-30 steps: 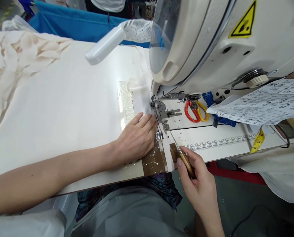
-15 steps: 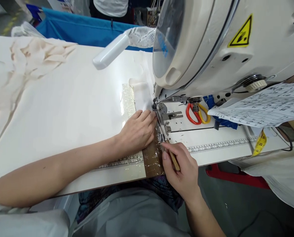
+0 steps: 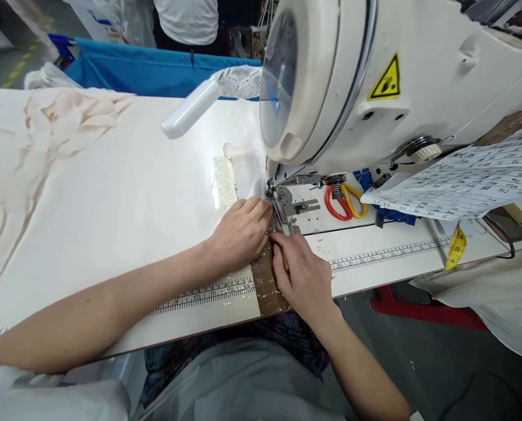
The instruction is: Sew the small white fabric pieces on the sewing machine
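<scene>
A piece of white fabric runs from behind the needle of the sewing machine to my left hand. My left hand is closed, with bent fingers pressed together on the fabric's near end beside the presser foot. Its fingertips are partly hidden. Closed around a tool with a wooden handle, my right hand is just right of the left one, thumb and index finger near the left fingertips. The tool's tip is hidden. Brown tape covers the table edge below both hands.
Red-and-yellow-handled scissors lie right of the needle. A written paper sheet and a yellow tape measure hang farther right. Pale fabric is spread over the table's left. A blue cloth bin stands behind; a person is beyond it.
My right hand has moved up and left, closer to my left hand, with the wooden-handled tool still in it. My left hand stays by the presser foot. The camera view has shifted slightly.
</scene>
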Available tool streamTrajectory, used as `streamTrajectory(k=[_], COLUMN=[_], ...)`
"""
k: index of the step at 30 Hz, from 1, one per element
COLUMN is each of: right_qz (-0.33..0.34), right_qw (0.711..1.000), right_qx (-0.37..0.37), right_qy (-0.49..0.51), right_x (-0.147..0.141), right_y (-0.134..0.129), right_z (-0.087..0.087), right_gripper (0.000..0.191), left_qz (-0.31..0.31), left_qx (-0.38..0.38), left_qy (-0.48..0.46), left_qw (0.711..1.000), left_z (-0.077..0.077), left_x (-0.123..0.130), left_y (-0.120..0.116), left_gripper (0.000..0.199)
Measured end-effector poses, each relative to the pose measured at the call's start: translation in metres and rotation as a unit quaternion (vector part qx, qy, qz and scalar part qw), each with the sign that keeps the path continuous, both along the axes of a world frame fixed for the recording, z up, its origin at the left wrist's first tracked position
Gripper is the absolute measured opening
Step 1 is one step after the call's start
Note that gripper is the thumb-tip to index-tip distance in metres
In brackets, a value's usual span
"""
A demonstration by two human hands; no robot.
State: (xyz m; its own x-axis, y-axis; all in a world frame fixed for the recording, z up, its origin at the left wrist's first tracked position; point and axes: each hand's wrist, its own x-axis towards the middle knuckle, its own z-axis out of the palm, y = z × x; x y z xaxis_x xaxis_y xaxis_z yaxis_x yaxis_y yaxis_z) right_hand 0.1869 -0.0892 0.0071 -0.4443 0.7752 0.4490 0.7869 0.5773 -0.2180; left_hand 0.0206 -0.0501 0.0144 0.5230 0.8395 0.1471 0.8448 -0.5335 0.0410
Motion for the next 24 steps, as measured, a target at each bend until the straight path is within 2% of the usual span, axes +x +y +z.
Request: streamTrajectory(k=[10, 15, 19, 24], right_qz=[-0.04, -0.072, -0.075, -0.014], right_qw=[0.995, 0.991, 0.991, 0.992], right_qx=[0.006, -0.008, -0.067, -0.122], right_qy=[-0.086, -0.114, -0.087, 0.029], right_x=[-0.005, -0.014, -0.011, 0.011], right_y=[-0.002, -0.001, -0.012, -0.025], right_z=[-0.001, 0.0, 0.007, 0.016], right_gripper=[0.028, 0.032, 0.03, 0.03], left_qz=[0.023, 0.01, -0.018, -0.043], left_qx=[-0.011, 0.013, 0.075, 0.104], left_qy=[-0.037, -0.043, -0.053, -0.06], left_qw=[0.999, 0.999, 0.996, 0.992], left_z=[-0.002, -0.005, -0.006, -0.007], left_x=[-0.003, -0.01, -0.017, -0.023], left_y=[0.003, 0.008, 0.007, 0.019], left_gripper=[0.042, 0.042, 0.041, 0.037])
